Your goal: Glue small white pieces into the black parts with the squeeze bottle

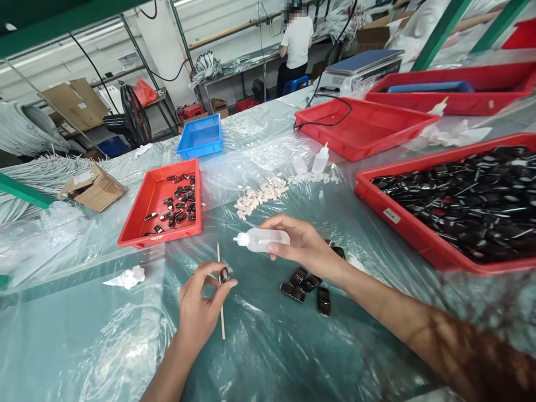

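Between thumb and forefinger, my left hand (201,298) pinches a small black part (224,274) with its end turned up. Beneath that hand a thin wooden stick (223,321) lies on the plastic-covered table (268,357). My right hand (295,240) is wrapped round a clear squeeze bottle (262,240), held on its side with the nozzle pointing left, above and right of the black part. Several black parts (324,301) lie below my right wrist. A heap of small white pieces (262,194) sits beyond the bottle.
A red tray (140,209) with black parts stands at left, a blue tray (200,137) behind it. On the right are a full red bin (379,215), another red tray (355,128) and an upright bottle (320,160). A person (298,42) sits far back.
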Available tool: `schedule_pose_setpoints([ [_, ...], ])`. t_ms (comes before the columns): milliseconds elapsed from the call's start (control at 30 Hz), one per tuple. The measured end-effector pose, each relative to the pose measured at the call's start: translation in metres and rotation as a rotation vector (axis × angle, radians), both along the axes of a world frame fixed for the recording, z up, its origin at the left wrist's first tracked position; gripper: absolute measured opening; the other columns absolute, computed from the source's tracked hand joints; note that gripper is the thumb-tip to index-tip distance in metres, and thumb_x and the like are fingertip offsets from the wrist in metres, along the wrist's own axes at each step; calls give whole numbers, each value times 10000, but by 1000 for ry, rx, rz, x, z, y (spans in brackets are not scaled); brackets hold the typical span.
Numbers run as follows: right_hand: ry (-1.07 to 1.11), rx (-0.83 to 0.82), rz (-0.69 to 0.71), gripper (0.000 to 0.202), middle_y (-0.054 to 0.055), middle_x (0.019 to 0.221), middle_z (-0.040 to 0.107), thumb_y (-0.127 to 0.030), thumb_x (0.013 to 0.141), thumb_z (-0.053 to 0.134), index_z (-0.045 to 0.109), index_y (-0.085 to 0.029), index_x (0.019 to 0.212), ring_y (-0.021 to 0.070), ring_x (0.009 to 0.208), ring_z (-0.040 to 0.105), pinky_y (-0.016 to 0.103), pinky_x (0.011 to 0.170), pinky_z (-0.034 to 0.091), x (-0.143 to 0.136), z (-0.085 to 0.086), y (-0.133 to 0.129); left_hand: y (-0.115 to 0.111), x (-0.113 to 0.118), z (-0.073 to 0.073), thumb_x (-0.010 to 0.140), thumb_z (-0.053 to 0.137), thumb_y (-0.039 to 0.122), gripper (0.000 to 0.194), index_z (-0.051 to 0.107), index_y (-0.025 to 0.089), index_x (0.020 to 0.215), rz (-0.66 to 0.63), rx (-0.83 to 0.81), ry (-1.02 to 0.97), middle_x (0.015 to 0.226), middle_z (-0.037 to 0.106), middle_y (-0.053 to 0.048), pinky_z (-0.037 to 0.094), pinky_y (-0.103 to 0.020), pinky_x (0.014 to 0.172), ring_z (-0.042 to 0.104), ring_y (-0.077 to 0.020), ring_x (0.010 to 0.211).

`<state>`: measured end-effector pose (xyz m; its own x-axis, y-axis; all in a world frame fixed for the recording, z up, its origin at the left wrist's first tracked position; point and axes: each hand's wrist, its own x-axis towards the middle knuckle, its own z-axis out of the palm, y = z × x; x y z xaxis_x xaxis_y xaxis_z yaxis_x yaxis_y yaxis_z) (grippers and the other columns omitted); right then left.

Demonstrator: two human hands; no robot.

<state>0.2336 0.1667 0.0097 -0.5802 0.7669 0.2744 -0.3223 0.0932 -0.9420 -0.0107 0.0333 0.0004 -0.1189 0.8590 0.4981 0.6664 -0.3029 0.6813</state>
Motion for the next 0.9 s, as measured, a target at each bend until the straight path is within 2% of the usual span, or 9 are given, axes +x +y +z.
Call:
schedule_pose_setpoints([
  [67,-16,49,0,292,15,986,716,-390,923,859,721,-226,1121,127,758,651,258,659,564,-1,0,-4,-1,-1,0,964,807,345,174,743,305,1121,41,9,-10,880,752,21,646,-291,658,734,-160,704],
  [167,-68,117,-16,248,20,1016,732,-359,935,831,730,-237,1127,141,816,668,261,699,559,-1,2,-12,-1,-2,2,1023,702,295,24,685,285,1038,32,-2,-22,799,688,37,603,-275,634,694,-146,656],
  [267,-130,178,-24,242,25,1043,753,-324,932,811,724,-256,1148,162,861,692,282,740,573,0,7,-19,-2,-1,4,1046,625,230,56,616,285,1042,1,-18,4,756,647,59,560,-252,591,642,-129,590],
  [433,-221,283,-42,241,28,1080,766,-268,919,777,706,-262,1149,180,918,718,306,788,590,-2,15,-27,-2,-1,7,1085,518,229,149,594,273,1206,-61,19,148,936,684,1,578,-267,636,696,-157,738],
  [600,-251,455,-104,269,38,1125,779,-212,915,757,693,-276,1168,212,981,759,329,773,616,-6,13,-30,3,-1,8,1104,509,182,176,605,249,1235,-97,125,258,992,724,-19,609,-252,704,725,-142,793],
  [733,-230,666,-201,311,59,1178,773,-183,943,741,667,-273,1231,227,1053,785,340,809,659,-7,7,-34,6,-3,8,1111,535,197,173,639,235,1244,-78,178,292,1001,750,-33,627,-256,712,751,-150,829],
  [900,-271,1061,-389,363,115,1195,769,-141,983,704,640,-224,1330,228,1060,790,336,840,685,-3,7,-41,5,-4,11,1112,550,206,175,672,238,1233,-72,212,338,982,772,-39,647,-291,727,763,-171,845],
])
